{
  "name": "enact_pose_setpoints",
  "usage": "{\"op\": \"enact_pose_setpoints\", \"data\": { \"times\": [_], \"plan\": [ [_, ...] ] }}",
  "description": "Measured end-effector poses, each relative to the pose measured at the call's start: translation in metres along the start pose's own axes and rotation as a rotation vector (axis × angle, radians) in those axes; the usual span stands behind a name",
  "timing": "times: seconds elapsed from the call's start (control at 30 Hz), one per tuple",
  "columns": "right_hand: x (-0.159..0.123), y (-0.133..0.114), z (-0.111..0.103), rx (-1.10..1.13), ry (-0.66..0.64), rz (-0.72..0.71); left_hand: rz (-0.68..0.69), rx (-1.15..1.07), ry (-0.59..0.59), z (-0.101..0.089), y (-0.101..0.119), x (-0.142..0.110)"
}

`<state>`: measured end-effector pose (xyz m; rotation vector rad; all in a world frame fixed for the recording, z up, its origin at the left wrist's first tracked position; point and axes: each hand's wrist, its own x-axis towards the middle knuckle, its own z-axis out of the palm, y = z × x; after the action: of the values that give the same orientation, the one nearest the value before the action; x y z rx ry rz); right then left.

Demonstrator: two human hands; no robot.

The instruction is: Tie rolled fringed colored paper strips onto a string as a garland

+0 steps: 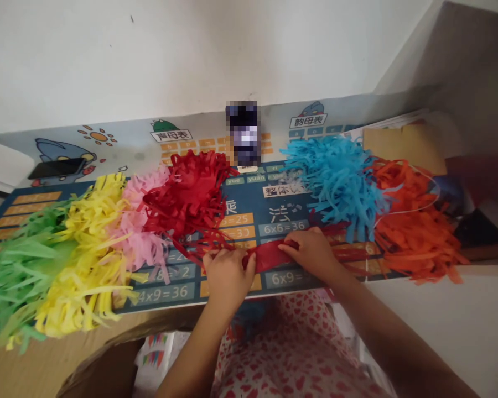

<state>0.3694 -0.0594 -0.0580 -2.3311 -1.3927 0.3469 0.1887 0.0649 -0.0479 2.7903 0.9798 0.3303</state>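
A strip of red tissue paper (pixel 269 255), cut into fringe at both ends, stretches between my hands over the front of the table. Its left part is pinched in my left hand (pixel 228 271), fingers and thumb closed on it. My right hand (pixel 309 251) grips the same strip farther right, thumb against the fingers. Loose red fringes trail out on either side of the hands. Just behind my left hand lies a fluffy pile of red tissue tassels (pixel 195 190). Beyond my right hand rests a bunch of blue tassels (pixel 336 174).
Pink (pixel 139 232), yellow (pixel 93 249) and green tassels (pixel 25 265) spread along the left side, some overhanging the front edge. Orange tassels (pixel 419 237) lie right. A phone (pixel 244 135) stands at the wall; a dark flat device (pixel 58 168) lies back left. Below is an opened box (pixel 108 359).
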Motion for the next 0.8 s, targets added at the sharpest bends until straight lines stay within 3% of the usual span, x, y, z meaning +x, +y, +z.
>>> {"op": "enact_pose_setpoints", "data": {
  "times": [0.17,0.43,0.8],
  "plan": [
    [-0.001,0.002,0.001,0.026,0.013,-0.012,0.029,-0.071,0.075,-0.006,0.003,-0.005],
    [-0.003,0.006,0.001,0.078,0.022,-0.027,0.001,-0.301,-0.019,-0.002,0.003,-0.013],
    [-0.002,0.004,0.0,0.053,0.018,-0.001,0.022,-0.069,-0.001,-0.005,0.003,-0.014]
  ]
}}
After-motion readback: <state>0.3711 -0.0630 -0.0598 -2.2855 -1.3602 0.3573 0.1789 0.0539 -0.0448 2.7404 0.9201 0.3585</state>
